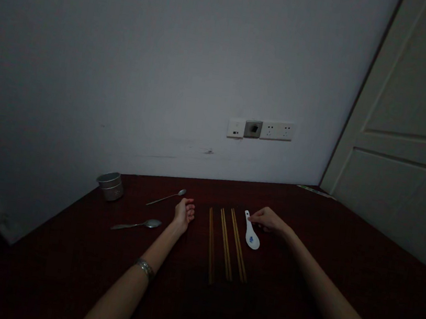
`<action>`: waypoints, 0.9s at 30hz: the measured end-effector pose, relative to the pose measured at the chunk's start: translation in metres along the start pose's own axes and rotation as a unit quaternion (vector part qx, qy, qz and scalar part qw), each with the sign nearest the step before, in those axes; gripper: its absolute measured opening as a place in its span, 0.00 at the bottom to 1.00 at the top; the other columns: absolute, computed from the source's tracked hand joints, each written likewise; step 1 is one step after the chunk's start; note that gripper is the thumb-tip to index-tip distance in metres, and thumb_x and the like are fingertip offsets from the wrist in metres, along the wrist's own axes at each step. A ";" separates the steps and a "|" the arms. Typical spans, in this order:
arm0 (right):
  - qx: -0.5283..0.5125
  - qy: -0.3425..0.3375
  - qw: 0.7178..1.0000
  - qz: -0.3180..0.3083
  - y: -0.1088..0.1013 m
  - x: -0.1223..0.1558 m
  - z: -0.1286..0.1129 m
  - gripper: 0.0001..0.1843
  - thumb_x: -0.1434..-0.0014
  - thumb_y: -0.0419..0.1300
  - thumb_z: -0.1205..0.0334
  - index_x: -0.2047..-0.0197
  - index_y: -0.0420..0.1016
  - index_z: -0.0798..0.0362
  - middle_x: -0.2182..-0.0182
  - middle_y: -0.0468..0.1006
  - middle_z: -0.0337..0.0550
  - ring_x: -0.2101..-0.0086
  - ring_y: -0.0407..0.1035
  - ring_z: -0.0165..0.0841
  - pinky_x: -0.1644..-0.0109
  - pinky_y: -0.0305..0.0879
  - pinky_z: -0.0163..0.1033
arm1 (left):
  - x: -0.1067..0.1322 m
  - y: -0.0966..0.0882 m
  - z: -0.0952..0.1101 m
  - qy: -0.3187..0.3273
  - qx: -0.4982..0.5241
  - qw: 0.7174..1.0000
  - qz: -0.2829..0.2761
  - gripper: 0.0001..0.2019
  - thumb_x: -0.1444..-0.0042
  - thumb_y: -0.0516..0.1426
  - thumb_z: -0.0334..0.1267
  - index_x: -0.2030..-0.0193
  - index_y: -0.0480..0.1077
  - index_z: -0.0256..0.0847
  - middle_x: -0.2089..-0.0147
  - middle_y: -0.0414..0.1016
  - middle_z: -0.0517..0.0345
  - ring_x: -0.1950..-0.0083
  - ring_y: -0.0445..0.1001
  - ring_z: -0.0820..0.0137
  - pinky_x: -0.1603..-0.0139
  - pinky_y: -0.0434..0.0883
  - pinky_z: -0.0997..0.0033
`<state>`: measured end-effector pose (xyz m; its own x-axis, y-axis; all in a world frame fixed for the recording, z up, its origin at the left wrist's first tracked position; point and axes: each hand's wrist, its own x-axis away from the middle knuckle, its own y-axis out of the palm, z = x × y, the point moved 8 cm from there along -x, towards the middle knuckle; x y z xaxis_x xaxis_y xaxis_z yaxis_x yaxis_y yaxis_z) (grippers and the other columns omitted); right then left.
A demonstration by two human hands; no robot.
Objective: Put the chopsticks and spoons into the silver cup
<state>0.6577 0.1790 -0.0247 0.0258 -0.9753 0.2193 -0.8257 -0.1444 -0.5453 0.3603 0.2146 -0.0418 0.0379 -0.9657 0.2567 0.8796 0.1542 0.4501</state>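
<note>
My right hand (267, 219) pinches the side of the handle of a white soup spoon (252, 238) with a blue mark in its bowl; the spoon lies with its handle toward the wall. Left of it, three pairs of chopsticks (227, 243) lie side by side, roughly lengthwise. My left hand (185, 212) rests on the table with its fingers curled in, and I see nothing in it. Nearest to that hand are a long-handled metal spoon (168, 197) and a larger metal spoon (138, 224), both to its left.
A grey metal cup (110, 186) stands at the table's back left. The dark red table (276, 300) meets a pale wall (170, 69) carrying sockets and a switch (260, 129). A panelled door (407, 129) rises on the right.
</note>
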 end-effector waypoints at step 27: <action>0.019 -0.143 0.989 0.037 0.029 0.028 -0.087 0.23 0.51 0.53 0.45 0.75 0.73 0.59 0.84 0.67 0.39 0.86 0.52 0.22 0.83 0.46 0.30 | 0.058 -0.148 0.140 0.249 -0.561 0.783 -0.102 0.10 0.69 0.63 0.29 0.75 0.74 0.41 0.72 0.72 0.57 0.70 0.67 0.70 0.68 0.62 0.76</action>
<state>0.5858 0.1623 0.0364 0.1291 -0.9900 -0.0570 -0.8099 -0.0721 -0.5822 0.1659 0.1652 0.0266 -0.2221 -0.9514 -0.2131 0.7444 -0.0243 -0.6673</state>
